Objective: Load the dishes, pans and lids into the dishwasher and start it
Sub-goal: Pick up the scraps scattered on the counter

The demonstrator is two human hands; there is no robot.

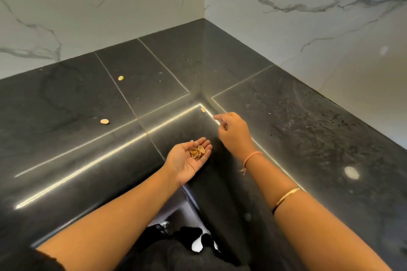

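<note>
Above the dark countertop [66,103], left hand [186,161] cradles shells [197,151], right hand [233,134] hovers.

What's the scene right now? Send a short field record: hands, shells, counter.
surface: black stone countertop, inner corner
left hand: palm up, carrying a pile of pistachio shells
right hand: index finger stretched toward the edge shell, not touching
loose shells: far shell and near shell, on the left counter
dishes: none in view
</note>
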